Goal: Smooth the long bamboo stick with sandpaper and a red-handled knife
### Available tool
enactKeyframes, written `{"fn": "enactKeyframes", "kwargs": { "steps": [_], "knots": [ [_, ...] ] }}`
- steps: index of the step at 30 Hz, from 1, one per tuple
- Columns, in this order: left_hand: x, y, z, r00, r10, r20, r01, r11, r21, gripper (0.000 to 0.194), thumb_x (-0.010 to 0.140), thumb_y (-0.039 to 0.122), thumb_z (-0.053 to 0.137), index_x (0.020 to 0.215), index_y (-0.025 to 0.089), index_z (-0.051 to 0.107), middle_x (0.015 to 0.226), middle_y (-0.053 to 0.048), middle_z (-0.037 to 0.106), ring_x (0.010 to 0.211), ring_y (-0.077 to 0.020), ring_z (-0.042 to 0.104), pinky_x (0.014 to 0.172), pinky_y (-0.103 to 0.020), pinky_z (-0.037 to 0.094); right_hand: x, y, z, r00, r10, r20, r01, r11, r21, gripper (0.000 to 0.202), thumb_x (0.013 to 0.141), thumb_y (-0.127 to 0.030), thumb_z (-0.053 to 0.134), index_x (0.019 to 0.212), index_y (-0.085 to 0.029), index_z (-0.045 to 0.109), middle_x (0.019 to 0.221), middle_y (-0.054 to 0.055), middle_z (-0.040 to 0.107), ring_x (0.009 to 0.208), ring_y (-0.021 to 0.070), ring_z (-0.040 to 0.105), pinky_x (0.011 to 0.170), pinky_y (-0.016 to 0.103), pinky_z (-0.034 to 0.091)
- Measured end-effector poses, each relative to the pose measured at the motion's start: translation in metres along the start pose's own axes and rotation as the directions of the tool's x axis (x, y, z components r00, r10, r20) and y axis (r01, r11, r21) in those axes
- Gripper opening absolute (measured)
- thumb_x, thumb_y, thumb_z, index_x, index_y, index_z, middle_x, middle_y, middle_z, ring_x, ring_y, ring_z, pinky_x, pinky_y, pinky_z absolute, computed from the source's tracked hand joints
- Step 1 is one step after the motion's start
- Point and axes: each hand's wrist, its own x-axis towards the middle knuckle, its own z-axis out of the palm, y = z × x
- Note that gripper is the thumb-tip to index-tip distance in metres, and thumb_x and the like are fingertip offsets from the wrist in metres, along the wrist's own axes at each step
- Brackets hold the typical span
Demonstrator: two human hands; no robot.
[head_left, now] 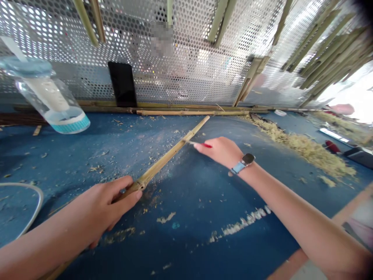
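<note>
My left hand [116, 200] is wrapped round a pale bamboo stick [163, 160] near one of its joints. The stick slants up and away to the right over the blue tabletop [186, 221]. In my right hand [223, 149] is a small red-handled tool [207, 145] with a thin metal tip, possibly a knife; my fingers hide most of its handle. Its tip meets the side of the stick toward the far end. A watch with a light blue strap [239, 167] is on my right wrist.
A clear bottle with a blue lid [55, 97] stands at the left, and a black phone [122, 83] leans against the perforated metal screen [180, 74]. Bamboo poles [180, 112] lie along the screen's foot. Shavings [303, 147] are heaped at the right, near another person's pinkish hand [342, 109].
</note>
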Motion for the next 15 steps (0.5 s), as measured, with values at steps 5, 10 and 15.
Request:
{"fn": "enactKeyframes", "kwargs": {
  "steps": [5, 10, 15],
  "knots": [
    [0.002, -0.002, -0.001, 1.000, 0.023, -0.020, -0.021, 0.997, 0.079, 0.052, 0.085, 0.070, 0.040, 0.106, 0.027, 0.060, 0.049, 0.005, 0.047, 0.030, -0.0162, 0.047, 0.032, -0.024, 0.033, -0.005, -0.004, 0.000, 0.996, -0.072, 0.045, 0.070, 0.997, 0.044, 0.069, 0.096, -0.079, 0.035, 0.059, -0.022, 0.044, 0.052, 0.000, 0.047, 0.044, 0.0106, 0.036, 0.050, 0.032, 0.022],
    [0.002, -0.001, -0.002, 1.000, 0.022, -0.005, -0.021, 0.995, 0.101, 0.051, 0.087, 0.070, 0.036, 0.102, 0.026, 0.058, 0.051, 0.006, 0.047, 0.030, -0.0156, 0.049, 0.033, -0.025, 0.036, -0.001, -0.001, 0.000, 0.998, -0.041, 0.053, 0.038, 0.997, 0.060, 0.069, 0.097, -0.079, 0.034, 0.058, -0.022, 0.042, 0.052, 0.000, 0.046, 0.047, 0.0113, 0.036, 0.053, 0.033, 0.023],
    [0.003, -0.002, -0.001, 0.999, 0.014, 0.031, -0.016, 0.997, 0.070, 0.050, 0.086, 0.071, 0.037, 0.099, 0.027, 0.055, 0.050, 0.008, 0.045, 0.029, -0.0144, 0.047, 0.032, -0.023, 0.034, -0.004, -0.002, -0.001, 1.000, -0.020, -0.018, 0.020, 1.000, -0.024, 0.068, 0.097, -0.078, 0.035, 0.058, -0.022, 0.043, 0.053, 0.002, 0.047, 0.048, 0.0122, 0.035, 0.053, 0.033, 0.022]
  ]
}}
